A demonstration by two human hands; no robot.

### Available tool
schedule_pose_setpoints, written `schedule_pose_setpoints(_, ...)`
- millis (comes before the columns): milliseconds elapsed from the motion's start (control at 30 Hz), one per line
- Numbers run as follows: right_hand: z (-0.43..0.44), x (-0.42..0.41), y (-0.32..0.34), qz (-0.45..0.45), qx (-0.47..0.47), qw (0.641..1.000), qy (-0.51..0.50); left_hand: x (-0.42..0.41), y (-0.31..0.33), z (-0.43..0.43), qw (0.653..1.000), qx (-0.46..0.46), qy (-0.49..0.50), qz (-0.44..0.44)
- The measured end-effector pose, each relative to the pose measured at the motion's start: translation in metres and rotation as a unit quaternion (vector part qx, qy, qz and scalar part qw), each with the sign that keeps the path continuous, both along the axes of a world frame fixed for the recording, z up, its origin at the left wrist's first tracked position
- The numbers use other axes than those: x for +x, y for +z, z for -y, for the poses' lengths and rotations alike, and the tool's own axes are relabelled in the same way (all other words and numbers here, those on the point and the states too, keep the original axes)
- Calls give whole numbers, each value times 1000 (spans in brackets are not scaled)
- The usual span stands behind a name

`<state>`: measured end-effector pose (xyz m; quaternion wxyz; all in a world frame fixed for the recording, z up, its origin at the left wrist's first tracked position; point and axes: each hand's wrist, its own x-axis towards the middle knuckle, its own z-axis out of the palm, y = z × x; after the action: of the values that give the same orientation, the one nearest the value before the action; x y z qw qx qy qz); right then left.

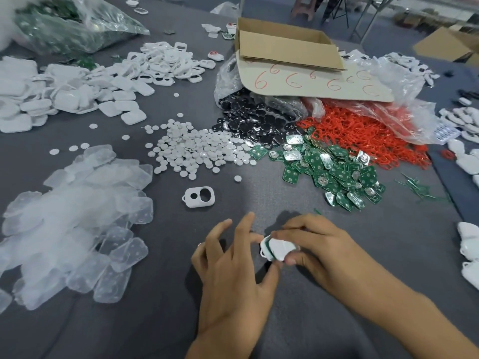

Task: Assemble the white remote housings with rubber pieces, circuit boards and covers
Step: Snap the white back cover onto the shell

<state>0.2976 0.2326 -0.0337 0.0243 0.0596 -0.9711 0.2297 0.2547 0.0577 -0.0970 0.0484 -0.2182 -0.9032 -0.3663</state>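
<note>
While the right hand (315,246) pinches a white plastic remote housing (278,248), cover seemingly unseated, the left hand (233,257) spreads empty beside it; heaps of loose parts (334,174) await.

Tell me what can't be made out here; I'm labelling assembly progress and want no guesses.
1. Head view: remote housing, mostly covered by the right hand; whether its cover is seated is unclear.
2. Head view: plastic bag top left, blurred; its green contents unidentifiable.
3. Head view: cardboard box, inside hidden by its own walls.
4. Head view: white parts, cut by the right edge.
</note>
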Motion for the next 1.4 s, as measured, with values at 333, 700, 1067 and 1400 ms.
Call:
schedule_pose_setpoints(333, 0, -9, 1, 18, 6, 1000, 14, -2, -1, 2, 999, 4, -13, 36)
schedule_pose_setpoints(700, -6, -32, 13, 112, 11, 992, 61, -1, 7, 3, 997, 6, -19, 75)
schedule_pose_setpoints(1067, -5, -48, 12, 179, -7, 984, -19, -4, 35, -2, 990, -57, -24, 130)
schedule_pose_setpoints(1400, 1, -21, 7, 152, -211, 956, -136, -23, 53, -14, 978, -61, -92, 179)
